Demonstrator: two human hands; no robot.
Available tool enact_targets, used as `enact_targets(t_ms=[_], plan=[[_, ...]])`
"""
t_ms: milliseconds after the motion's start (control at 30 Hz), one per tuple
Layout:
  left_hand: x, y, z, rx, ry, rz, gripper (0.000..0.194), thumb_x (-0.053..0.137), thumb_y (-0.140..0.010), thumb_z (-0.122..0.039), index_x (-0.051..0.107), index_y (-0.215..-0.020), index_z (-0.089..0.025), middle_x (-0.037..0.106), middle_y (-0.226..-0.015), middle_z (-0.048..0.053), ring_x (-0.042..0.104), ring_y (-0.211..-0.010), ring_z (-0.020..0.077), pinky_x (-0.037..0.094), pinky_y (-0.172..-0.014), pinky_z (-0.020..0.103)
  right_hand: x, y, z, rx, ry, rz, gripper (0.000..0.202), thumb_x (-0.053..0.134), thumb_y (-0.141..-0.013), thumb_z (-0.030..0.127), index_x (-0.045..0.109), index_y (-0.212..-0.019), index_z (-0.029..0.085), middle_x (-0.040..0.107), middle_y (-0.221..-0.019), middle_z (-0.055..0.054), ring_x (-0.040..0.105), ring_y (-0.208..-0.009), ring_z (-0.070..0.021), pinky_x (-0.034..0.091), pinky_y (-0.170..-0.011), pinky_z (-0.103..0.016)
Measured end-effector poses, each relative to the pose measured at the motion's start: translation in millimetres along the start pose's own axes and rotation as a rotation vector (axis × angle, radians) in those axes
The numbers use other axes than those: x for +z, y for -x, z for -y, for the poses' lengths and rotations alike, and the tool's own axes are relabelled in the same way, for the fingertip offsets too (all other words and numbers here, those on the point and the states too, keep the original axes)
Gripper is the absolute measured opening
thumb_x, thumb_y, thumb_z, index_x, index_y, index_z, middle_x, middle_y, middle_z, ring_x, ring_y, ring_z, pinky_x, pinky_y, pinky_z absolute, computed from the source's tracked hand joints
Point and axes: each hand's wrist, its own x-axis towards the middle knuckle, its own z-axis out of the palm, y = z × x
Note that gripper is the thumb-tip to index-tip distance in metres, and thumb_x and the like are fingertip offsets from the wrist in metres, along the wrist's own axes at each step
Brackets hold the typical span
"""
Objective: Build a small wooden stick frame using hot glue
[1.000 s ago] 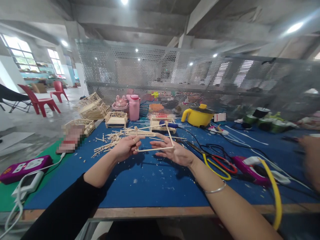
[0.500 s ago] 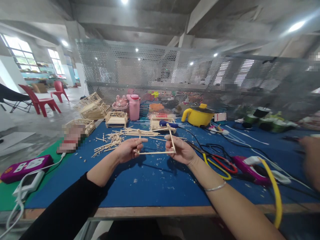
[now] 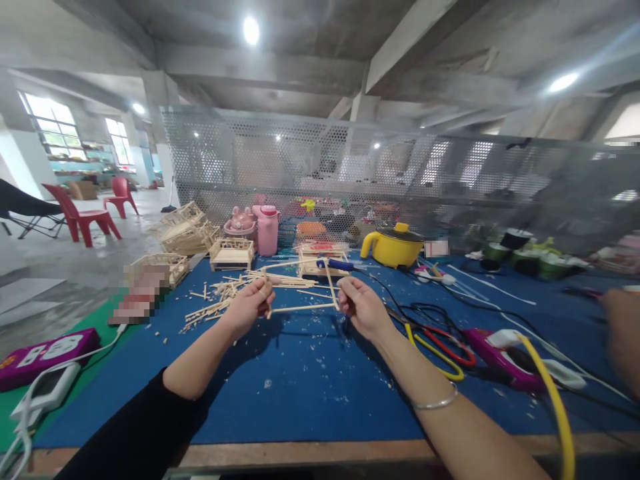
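Note:
A rectangular frame of thin wooden sticks (image 3: 306, 309) is held up over the blue table between my hands. My left hand (image 3: 250, 305) pinches its left side, partly hiding that stick. At the right side, the closed fingers of my right hand (image 3: 364, 308) grip the frame near its lower corner. Behind the frame, a blue glue gun (image 3: 341, 265) lies by a small stick-built piece (image 3: 305, 267). Loose wooden sticks (image 3: 213, 312) are heaped beyond my left hand.
A stick-built bed-like piece (image 3: 232, 255), a pink jug (image 3: 269, 230) and a yellow pot (image 3: 399, 248) line the back. Red- and yellow-handled pliers or scissors (image 3: 445, 347), cables and a purple power strip (image 3: 505, 360) lie right. Another person's hand (image 3: 620, 327) is at the right edge.
The stick frame has shifted slightly left and turned, so its far stick now shows. My left index finger, stretched out before, is curled in. The camera view has tilted upward a little.

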Motion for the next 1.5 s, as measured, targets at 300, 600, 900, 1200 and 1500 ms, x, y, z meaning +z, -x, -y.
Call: enact_targets(t_ms=[300, 600, 900, 1200, 1500], plan=[[-4.7, 9, -3, 0.332, -0.48, -0.129, 0.013, 0.06, -0.071, -0.016, 0.069, -0.078, -0.022, 0.06, -0.071, 0.0, 0.051, -0.07, 0.0156, 0.041, -0.07, 0.026, -15, -4, 5, -0.162, 0.139, -0.148, 0.047, 0.061, -0.074, 0.056, 0.041, -0.051, 0.02, 0.044, -0.039, 0.006, 0.035, -0.038, -0.0063, 0.027, -0.037, -0.019], [-12.9, 11, -3, 0.515, -0.89, -0.004, 0.029, 0.046, -0.084, -0.021, 0.071, -0.099, -0.024, 0.069, -0.101, 0.008, 0.062, -0.095, 0.0204, 0.046, -0.087, 0.032, -7, 3, 2, 0.023, 0.295, 0.114, 0.052, 0.053, -0.073, 0.068, 0.063, -0.074, 0.018, 0.057, -0.048, 0.002, 0.044, -0.037, -0.0086, 0.031, -0.037, -0.02], [-17.0, 19, -10, 0.744, -0.963, -0.084, 0.032, 0.045, -0.086, -0.018, 0.072, -0.101, -0.027, 0.068, -0.106, 0.007, 0.063, -0.097, 0.0183, 0.048, -0.087, 0.029, -10, -2, -11, -0.022, 0.332, 0.077, 0.039, 0.073, -0.058, 0.019, 0.062, -0.094, 0.024, 0.063, -0.076, 0.006, 0.042, -0.045, -0.0045, 0.028, -0.039, -0.016], [19.3, 38, -3, 0.783, -0.94, 0.049, 0.031, 0.047, -0.089, -0.017, 0.072, -0.104, -0.03, 0.068, -0.103, 0.008, 0.064, -0.093, 0.0168, 0.049, -0.082, 0.026, 20, 13, -19, 0.032, 0.389, 0.357, 0.027, 0.052, -0.082, 0.043, 0.062, -0.073, 0.02, 0.058, -0.063, 0.002, 0.038, -0.044, -0.0071, 0.025, -0.039, -0.019], [32.4, 41, -3, 1.11, -0.881, 0.025, 0.025, 0.05, -0.088, -0.011, 0.068, -0.103, -0.022, 0.068, -0.099, 0.008, 0.066, -0.088, 0.0133, 0.054, -0.074, 0.022, 21, 9, -23, 0.001, 0.431, 0.279, 0.027, 0.057, -0.078, 0.043, 0.065, -0.091, 0.021, 0.06, -0.072, 0.002, 0.042, -0.052, -0.0088, 0.031, -0.045, -0.021]])
